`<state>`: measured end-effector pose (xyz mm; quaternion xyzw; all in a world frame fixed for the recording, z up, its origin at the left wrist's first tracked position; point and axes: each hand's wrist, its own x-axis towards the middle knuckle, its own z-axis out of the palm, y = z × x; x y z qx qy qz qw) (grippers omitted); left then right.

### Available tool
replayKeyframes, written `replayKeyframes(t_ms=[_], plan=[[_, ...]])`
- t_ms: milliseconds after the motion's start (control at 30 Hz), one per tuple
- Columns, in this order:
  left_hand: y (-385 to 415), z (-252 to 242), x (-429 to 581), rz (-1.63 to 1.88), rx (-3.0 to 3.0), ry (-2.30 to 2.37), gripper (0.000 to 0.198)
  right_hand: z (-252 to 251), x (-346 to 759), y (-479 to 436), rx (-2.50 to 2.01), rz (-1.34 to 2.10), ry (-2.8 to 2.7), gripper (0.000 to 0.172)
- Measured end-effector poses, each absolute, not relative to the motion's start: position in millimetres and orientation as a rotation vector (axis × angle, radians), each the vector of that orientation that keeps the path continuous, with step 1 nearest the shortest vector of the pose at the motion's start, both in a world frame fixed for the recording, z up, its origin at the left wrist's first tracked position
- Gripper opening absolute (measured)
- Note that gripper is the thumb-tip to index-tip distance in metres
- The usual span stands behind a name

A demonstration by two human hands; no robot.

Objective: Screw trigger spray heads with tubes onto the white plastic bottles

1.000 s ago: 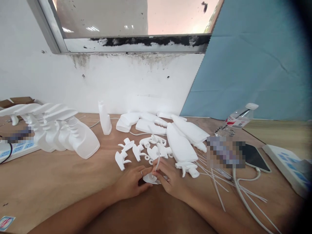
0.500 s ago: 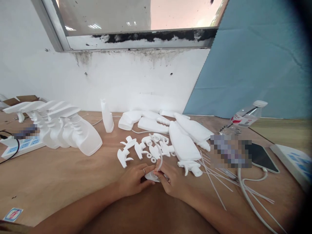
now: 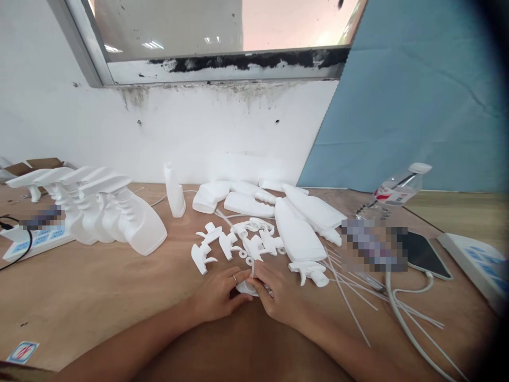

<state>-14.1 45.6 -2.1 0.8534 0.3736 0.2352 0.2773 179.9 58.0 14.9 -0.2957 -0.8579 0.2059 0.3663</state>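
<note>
My left hand (image 3: 217, 294) and my right hand (image 3: 278, 294) meet at the middle of the wooden table (image 3: 99, 297), both closed on a white spray trigger head (image 3: 247, 288) held between them. A thin white dip tube (image 3: 233, 225) runs from the head up and away over the loose parts. Just beyond my fingers lie several loose white trigger heads (image 3: 202, 257) and small white rings (image 3: 243, 254).
A row of assembled white spray bottles (image 3: 119, 217) stands at the left. Empty white bottles (image 3: 298, 236) lie behind the parts, one small bottle (image 3: 174, 191) upright. Thin white tubes (image 3: 350, 297), a white cable, a phone (image 3: 423, 254) and a water bottle (image 3: 393, 193) are at the right.
The tube in my hands, bent in an arch before, now stretches flatter and farther back over the parts. My hands stay in the same place on the trigger head.
</note>
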Motion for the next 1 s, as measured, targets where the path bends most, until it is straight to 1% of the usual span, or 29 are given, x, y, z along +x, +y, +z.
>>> replayKeyframes(t_ms=[100,167,267,367,400,467,567,667,767,833,900,1000], plan=[[42.9,0.5,-13.1,0.697,2.270,0.987,0.040,16.2,181.2,55.1,-0.814,0.551,-2.149,0.018],[41.6,2.0,-12.8,0.752,2.251,0.961,0.036,19.3,183.8,55.7,-0.789,0.588,-2.139,0.017],[41.7,6.2,-11.8,0.845,2.167,0.958,0.030,29.5,189.7,60.5,-0.747,0.694,-2.122,0.007],[46.4,19.2,-8.5,0.972,1.982,1.022,0.032,44.4,196.4,69.6,-0.816,0.835,-2.029,0.035],[49.3,26.5,-6.8,1.019,1.924,1.053,0.034,50.2,198.3,73.2,-0.859,0.913,-1.985,0.038],[57.7,45.4,-3.5,1.100,1.883,1.110,0.037,63.5,201.2,80.8,-0.948,1.098,-1.875,0.036],[77.1,80.9,-2.9,1.162,2.088,1.103,0.037,90.4,204.7,91.7,-0.986,1.255,-1.676,0.036],[104.8,116.7,-14.4,1.269,2.360,1.129,0.038,124.6,210.1,101.2,-0.870,1.181,-1.533,0.040],[137.5,141.8,-40.5,1.551,2.452,1.506,0.032,156.9,218.5,108.2,-0.740,0.979,-1.481,0.036],[158.1,148.0,-62.6,1.754,2.313,1.840,0.031,172.8,223.9,109.4,-0.696,0.844,-1.446,0.033],[175.2,145.4,-84.6,1.879,2.090,2.089,0.036,182.9,227.6,107.1,-0.666,0.759,-1.398,0.031],[192.6,130.2,-111.1,1.855,1.801,2.308,0.048,188.6,230.6,99.5,-0.637,0.683,-1.347,0.028]])
